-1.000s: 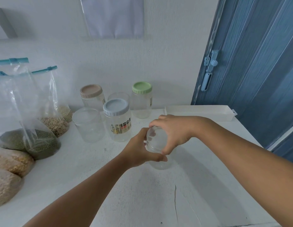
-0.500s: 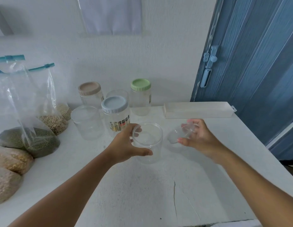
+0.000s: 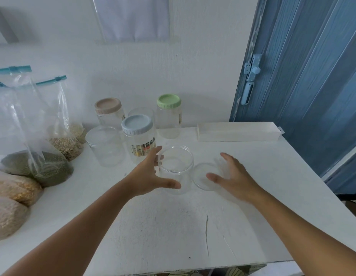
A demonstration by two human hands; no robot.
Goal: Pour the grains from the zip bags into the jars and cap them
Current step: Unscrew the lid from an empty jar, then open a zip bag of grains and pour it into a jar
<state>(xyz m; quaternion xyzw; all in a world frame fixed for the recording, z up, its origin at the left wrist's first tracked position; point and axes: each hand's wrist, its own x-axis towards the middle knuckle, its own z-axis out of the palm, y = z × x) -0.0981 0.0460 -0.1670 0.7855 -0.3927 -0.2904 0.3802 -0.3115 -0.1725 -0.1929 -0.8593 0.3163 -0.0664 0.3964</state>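
Note:
An open clear jar (image 3: 176, 169) stands upright in the middle of the white table (image 3: 173, 226). My left hand (image 3: 150, 175) is spread round its left side, thumb straight across the front and fingers straight behind the rim. The jar's clear lid (image 3: 204, 178) lies flat on the table just right of it. My right hand (image 3: 232, 176) hovers over the lid's right side with fingers spread, holding nothing. Zip bags of grain stand at the left: one of green grains (image 3: 38, 168), one of tan grains (image 3: 65, 147), and yellowish ones (image 3: 16, 189).
Behind the open jar stand empty jars with a blue lid (image 3: 137, 134), a beige lid (image 3: 108, 110), a green lid (image 3: 169, 114) and a clear lid (image 3: 105, 145). A long white tray (image 3: 238, 131) lies at the back right. A blue door (image 3: 304, 76) is to the right.
My right hand took the clear lid off the jar, carried it right and set it on the table, then let go. My left hand's grip on the jar has loosened.

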